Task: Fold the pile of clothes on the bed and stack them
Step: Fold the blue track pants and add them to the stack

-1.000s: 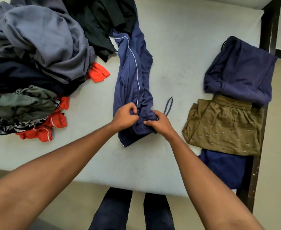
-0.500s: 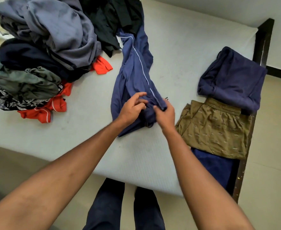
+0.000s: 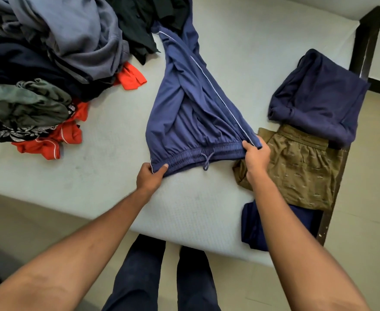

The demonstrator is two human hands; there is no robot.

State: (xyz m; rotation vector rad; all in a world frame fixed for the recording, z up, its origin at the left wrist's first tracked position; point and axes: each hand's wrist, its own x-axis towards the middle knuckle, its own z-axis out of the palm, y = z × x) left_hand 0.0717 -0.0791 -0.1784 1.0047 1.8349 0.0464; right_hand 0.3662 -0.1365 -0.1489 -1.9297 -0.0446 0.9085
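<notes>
Blue track pants (image 3: 184,113) with a thin white side stripe lie on the white mattress (image 3: 108,122), legs trailing back under the pile. The elastic waistband with its drawstring is stretched wide between my hands. My left hand (image 3: 149,178) pinches the waistband's left end; my right hand (image 3: 256,156) grips its right end. The unfolded pile (image 3: 50,63) of grey, dark, black and orange clothes fills the back left.
Folded items lie along the right edge: a navy garment (image 3: 319,97), olive patterned shorts (image 3: 296,169) and a dark blue piece (image 3: 252,227). The dark bed frame (image 3: 364,41) runs down the right side. My legs stand on the tiled floor below.
My hands, close together on the bunched waistband before, have moved apart and pulled it out flat and wide. The drawstring now hangs at the waistband's middle.
</notes>
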